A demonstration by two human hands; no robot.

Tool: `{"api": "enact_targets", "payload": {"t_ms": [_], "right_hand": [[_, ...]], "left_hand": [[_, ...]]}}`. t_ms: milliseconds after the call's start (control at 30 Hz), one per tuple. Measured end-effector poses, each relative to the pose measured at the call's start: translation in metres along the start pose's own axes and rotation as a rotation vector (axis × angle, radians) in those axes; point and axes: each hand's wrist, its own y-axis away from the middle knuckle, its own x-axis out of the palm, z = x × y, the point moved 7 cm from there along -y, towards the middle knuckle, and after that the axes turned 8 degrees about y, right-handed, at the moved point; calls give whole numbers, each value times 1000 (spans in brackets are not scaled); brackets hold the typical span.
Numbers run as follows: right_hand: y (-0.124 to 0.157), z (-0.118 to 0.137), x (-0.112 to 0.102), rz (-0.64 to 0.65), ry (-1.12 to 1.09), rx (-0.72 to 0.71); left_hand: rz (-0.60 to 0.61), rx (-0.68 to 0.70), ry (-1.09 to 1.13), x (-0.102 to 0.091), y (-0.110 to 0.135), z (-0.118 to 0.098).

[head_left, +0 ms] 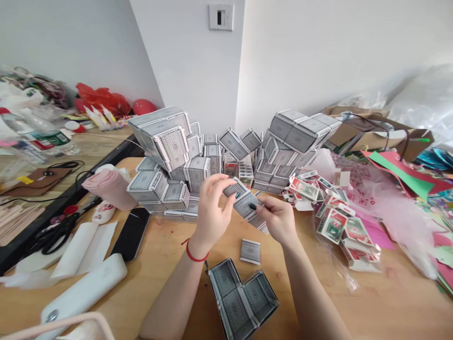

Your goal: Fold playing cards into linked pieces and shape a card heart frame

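Note:
Between my hands is a strip of joined playing cards (245, 206), grey patterned backs facing me, slanting down to the right. My left hand (215, 210), with a red string at its wrist, pinches the upper left end between thumb and fingers. My right hand (279, 218) grips the other end, its dark-nailed thumb on top. Below the strip a stack of playing cards (250, 251) lies on the wooden table. Nearer me stands an open, L-shaped card box (243, 302) of the same grey-backed cards, its compartments facing up.
Stacked card blocks rise in a left pile (166, 146) and a right pile (290, 137) behind my hands. Card packs (334, 224) lie at right beside plastic wrap (399, 226). At left are a phone (130, 234), scissors (58, 233) and a white long device (85, 290).

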Motion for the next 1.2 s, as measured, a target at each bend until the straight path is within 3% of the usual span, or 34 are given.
{"api": "enact_targets", "payload": {"t_ms": [133, 267, 400, 600, 867, 1000, 1100, 1200], "right_hand": [[0, 3, 0, -51, -20, -47], [0, 6, 1, -69, -4, -125], [2, 8, 1, -82, 23, -177], [2, 5, -1, -58, -1, -119], [3, 5, 2, -19, -268, -1], [2, 10, 8, 55, -318, -5], [1, 15, 12, 109, -267, -24], [4, 24, 11, 128, -80, -96]], "left_hand": [[120, 138, -196, 13, 6, -12], [177, 93, -191, 22, 9, -3], [167, -15, -62, 21, 9, 6], [123, -206, 124, 21, 13, 18], [94, -78, -20, 25, 14, 6], [102, -72, 31, 29, 14, 7], [105, -127, 97, 31, 14, 12], [72, -205, 175, 31, 15, 18]]}}
